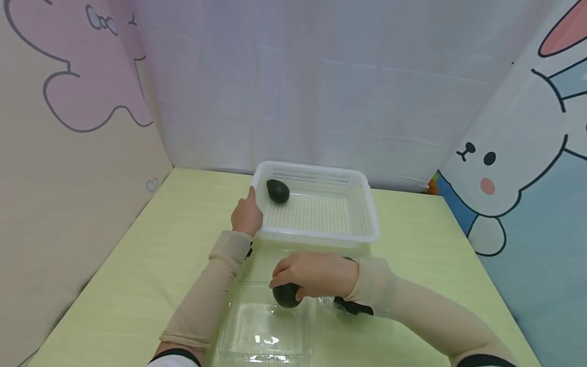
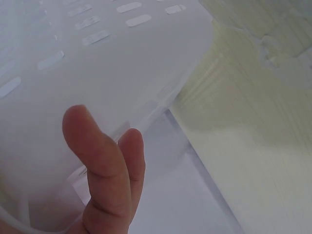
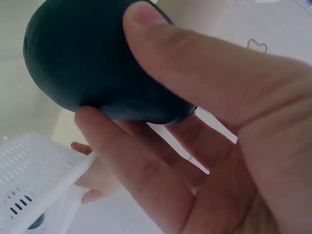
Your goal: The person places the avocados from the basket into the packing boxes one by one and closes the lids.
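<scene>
In the head view my right hand (image 1: 316, 273) grips a dark green avocado (image 1: 286, 295) above a clear plastic clamshell container (image 1: 264, 331). The right wrist view shows the avocado (image 3: 83, 63) between thumb and fingers. A second avocado (image 1: 277, 191) lies at the left inside a white perforated basket (image 1: 316, 238). My left hand (image 1: 247, 216) is at the basket's left front corner, index finger straight along the outside. Two of its fingers (image 2: 105, 170) stand beside the basket wall (image 2: 112, 73) in the left wrist view. Whether they press on it is unclear.
The yellow-green table (image 1: 412, 244) meets a pale curtain (image 1: 312, 92) behind the basket. Cartoon-printed panels (image 1: 527, 204) flank both sides. Part of the clear plastic lies under the right forearm.
</scene>
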`<state>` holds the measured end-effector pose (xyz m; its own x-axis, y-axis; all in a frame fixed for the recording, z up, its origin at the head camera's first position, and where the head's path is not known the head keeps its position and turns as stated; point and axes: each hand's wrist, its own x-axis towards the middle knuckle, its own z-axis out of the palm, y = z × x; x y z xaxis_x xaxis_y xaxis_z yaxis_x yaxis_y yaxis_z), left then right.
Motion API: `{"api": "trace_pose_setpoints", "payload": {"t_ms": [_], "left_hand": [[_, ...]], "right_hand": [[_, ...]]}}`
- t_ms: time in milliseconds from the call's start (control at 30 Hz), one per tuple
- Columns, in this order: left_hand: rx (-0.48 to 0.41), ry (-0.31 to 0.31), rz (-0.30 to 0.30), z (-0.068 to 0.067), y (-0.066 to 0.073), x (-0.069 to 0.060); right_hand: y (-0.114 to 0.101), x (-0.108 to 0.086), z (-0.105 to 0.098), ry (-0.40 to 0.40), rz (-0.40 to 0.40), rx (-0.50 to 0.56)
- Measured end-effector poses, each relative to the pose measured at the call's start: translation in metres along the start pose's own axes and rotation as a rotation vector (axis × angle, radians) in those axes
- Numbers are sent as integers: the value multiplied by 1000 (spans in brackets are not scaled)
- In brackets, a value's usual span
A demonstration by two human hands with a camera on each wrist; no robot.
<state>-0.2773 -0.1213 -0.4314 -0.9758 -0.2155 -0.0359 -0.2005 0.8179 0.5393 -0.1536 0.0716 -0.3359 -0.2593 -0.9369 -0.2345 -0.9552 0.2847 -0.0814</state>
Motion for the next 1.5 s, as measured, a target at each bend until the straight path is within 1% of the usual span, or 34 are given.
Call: {"api": "trace_pose_setpoints", "payload": {"t_ms": [200, 433, 767, 1033, 1233, 1500], "left_hand": [[1, 2, -5, 1, -1, 1], [-4, -3, -15, 1, 1, 1], [8, -7, -19, -2, 2, 1], [19, -26, -26, -2, 3, -1], [18, -16, -23, -2, 3, 0], [20, -16, -27, -1, 3, 0]], "right_hand": [[-3, 3, 8, -41, -16, 14], [-4, 6, 16, -53, -62, 42], [-3, 9, 30, -91, -87, 102], [-1, 12, 41, -135, -126, 140], [5, 14, 45, -175, -97, 205], [9, 16, 49, -184, -80, 221]]}}
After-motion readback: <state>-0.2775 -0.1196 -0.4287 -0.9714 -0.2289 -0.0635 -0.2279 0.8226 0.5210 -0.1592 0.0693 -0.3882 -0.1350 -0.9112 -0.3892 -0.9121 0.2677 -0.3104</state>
